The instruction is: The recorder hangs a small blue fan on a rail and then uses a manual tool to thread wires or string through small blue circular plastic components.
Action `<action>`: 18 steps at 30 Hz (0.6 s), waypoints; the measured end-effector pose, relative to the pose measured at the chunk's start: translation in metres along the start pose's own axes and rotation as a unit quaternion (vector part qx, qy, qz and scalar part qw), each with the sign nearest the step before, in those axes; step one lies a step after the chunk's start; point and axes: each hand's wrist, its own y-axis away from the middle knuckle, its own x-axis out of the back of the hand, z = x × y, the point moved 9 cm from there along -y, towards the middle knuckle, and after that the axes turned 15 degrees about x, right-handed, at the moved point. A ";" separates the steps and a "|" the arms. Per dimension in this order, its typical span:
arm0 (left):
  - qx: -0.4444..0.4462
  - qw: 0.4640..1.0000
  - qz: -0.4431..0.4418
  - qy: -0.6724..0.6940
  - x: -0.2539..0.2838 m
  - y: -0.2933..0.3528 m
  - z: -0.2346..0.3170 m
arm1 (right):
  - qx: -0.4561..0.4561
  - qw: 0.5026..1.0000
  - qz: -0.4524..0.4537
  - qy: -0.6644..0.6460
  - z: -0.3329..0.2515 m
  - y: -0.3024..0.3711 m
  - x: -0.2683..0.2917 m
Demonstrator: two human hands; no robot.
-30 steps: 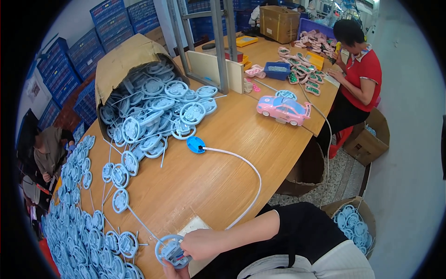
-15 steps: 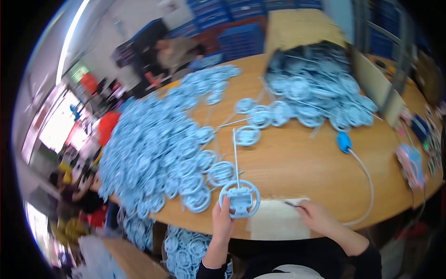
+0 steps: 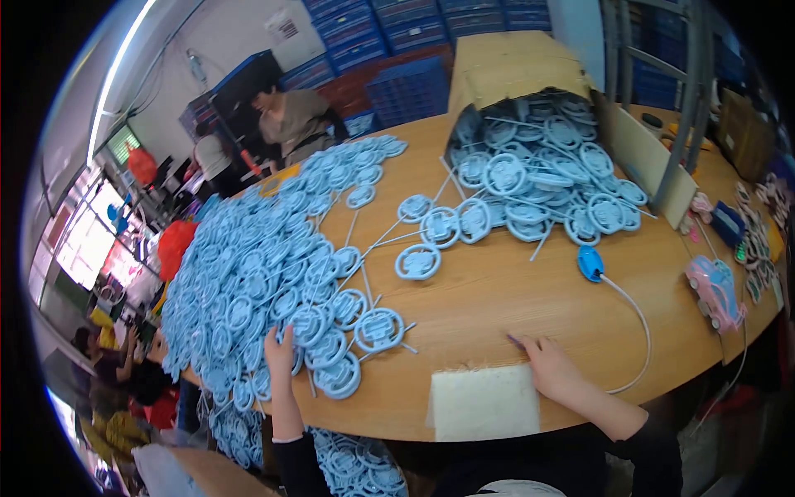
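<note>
Two bare hands rest on a curved wooden tabletop (image 3: 497,298). Left hand (image 3: 280,352) lies with its grip spread open, fingers flat on the near edge of a large heap of light blue toy steering wheels (image 3: 257,273). Right hand (image 3: 553,369) sits beside a pale foam pad (image 3: 484,403), its grip loosely together on a small dark tool (image 3: 515,340). Farther off, a tipped cardboard box (image 3: 513,70) spills more wheels.

My left hand (image 3: 280,354) rests flat on the pile of blue plastic wheels (image 3: 265,273); my right hand (image 3: 553,370) lies beside a white pad (image 3: 484,403).
</note>
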 end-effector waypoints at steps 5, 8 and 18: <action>-0.147 0.988 0.034 -0.034 0.007 0.089 0.096 | 0.012 0.979 0.030 0.201 0.012 -0.013 0.029; -0.265 0.961 0.072 -0.034 0.009 0.140 0.159 | -0.014 0.985 -0.029 0.169 0.015 -0.039 0.034; -0.268 0.920 -0.177 -0.224 -0.231 0.185 0.282 | -0.091 0.980 -0.115 0.136 0.001 -0.008 -0.016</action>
